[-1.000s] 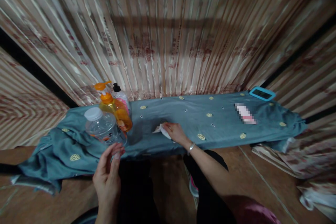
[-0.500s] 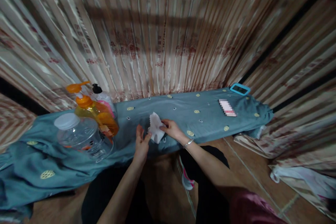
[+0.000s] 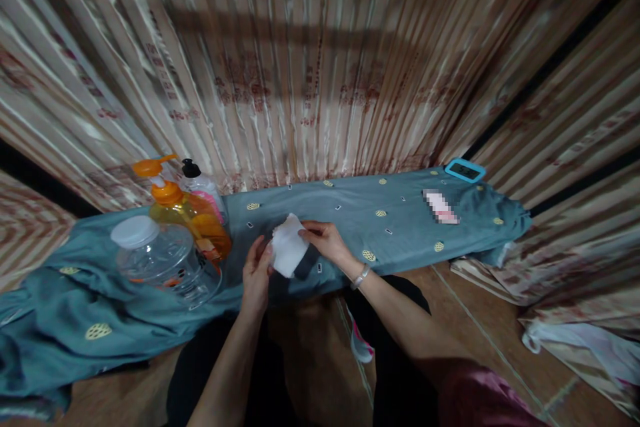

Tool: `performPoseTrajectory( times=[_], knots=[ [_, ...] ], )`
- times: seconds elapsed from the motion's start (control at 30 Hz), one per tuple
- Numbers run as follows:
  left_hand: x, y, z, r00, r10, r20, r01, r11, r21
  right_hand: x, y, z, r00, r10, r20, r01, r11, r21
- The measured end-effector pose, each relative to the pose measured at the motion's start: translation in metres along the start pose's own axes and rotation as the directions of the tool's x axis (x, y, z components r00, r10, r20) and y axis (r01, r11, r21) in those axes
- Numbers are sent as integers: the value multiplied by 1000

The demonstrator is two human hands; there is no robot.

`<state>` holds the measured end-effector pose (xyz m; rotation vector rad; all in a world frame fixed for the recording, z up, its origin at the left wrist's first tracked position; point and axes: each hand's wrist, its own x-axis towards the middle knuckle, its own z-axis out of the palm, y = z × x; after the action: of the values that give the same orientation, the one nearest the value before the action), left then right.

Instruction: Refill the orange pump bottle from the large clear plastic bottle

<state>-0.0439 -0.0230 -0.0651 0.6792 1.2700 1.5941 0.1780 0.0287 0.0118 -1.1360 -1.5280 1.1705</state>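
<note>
A white tissue (image 3: 287, 252) is held up just above the teal cloth-covered bench (image 3: 400, 227). My left hand (image 3: 257, 275) grips its lower left edge, fingers closed on it. On the tissue's right side, my right hand (image 3: 325, 242), with a bracelet at the wrist, pinches the upper edge. Both hands are in front of me at the bench's near edge.
At the left of the bench stand a clear plastic jar with a white lid (image 3: 155, 260), an orange pump bottle (image 3: 187, 217) and a small black-capped bottle (image 3: 203, 187). A blue-framed device (image 3: 465, 171) lies at the far right. Striped curtains hang behind. More fabric lies on the floor (image 3: 575, 340) at right.
My left hand came from near the jar over to the tissue and took hold of it. My right hand lifted the tissue off the cloth, and it now hangs spread between both hands.
</note>
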Motion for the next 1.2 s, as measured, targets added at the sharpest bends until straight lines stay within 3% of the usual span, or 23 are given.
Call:
performPoseTrajectory(
  times=[0.1,0.17,0.23,0.37,0.47,0.6,0.73,0.8,0.9,1.0,1.07,1.13,1.2],
  knots=[
    [1,-9,-7,995,82,-59,-79,996,51,3,-12,-9,1000,-27,-12,20,914,-405],
    [-2,-12,-10,992,117,-47,-113,990,79,4,-19,-13,1000,-28,-3,22,826,-563],
    [-9,-7,-13,988,155,-23,-152,984,95,6,-23,-16,1000,-29,0,25,849,-528],
    [-41,19,-24,960,280,-19,-276,954,118,16,-20,-21,999,45,-28,-50,973,-224],
    [-77,44,-39,933,360,10,-357,919,167,19,-13,-25,996,73,-58,-90,923,-375],
    [-106,77,-69,857,511,-72,-483,843,239,8,-8,-22,993,110,-46,-115,798,-592],
    [-100,106,-95,706,677,-211,-597,728,337,-4,-10,-16,989,148,17,-95,715,-693],
    [-96,114,-98,691,682,-241,-588,724,362,-6,-11,-16,985,170,4,-120,713,-691],
    [-99,109,-88,743,626,-235,-551,772,316,-1,-7,-17,975,216,-59,-205,753,-626],
    [-102,77,-66,907,417,-60,-397,894,208,8,-3,-16,959,270,-89,-280,839,-467],
    [-96,47,-51,970,235,61,-241,962,130,12,-3,-14,956,290,-55,-290,888,-356],
    [-83,21,-36,995,56,80,-61,997,56,13,-8,-12,960,280,-11,-274,931,-243],
    [-66,6,-22,998,-43,42,42,999,25,11,-17,-12,967,253,29,-252,967,-47]
  ],
)
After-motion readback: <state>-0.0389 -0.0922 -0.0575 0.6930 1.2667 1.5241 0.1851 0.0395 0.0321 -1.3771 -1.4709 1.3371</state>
